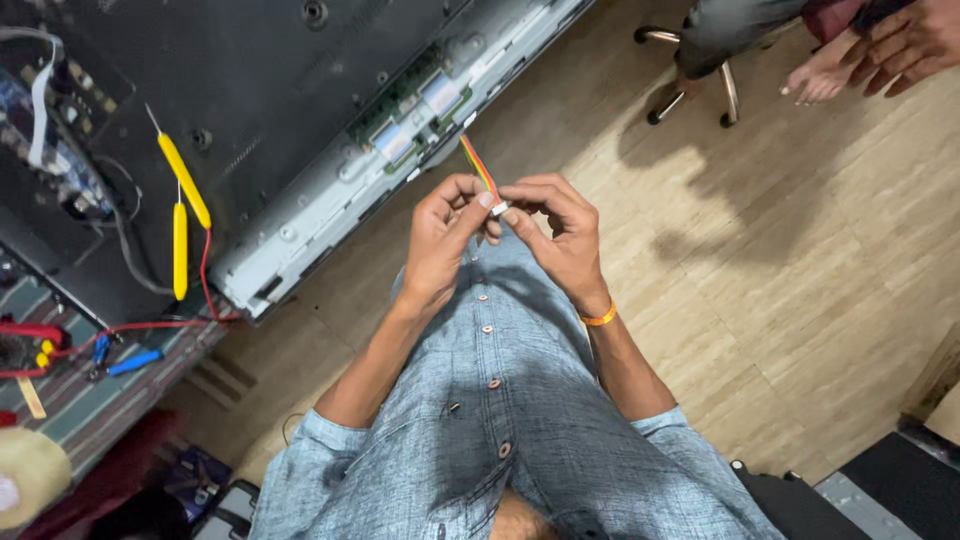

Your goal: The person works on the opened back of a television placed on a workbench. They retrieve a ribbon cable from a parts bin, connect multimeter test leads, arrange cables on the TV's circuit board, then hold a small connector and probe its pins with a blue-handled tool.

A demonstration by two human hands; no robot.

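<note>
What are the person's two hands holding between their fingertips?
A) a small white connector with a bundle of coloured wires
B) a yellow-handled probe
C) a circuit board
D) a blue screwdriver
A: the left hand and right hand meet in front of the shirt and pinch a small white connector, from which the coloured wires run up; the yellow probes lie untouched on the dark panel.
</note>
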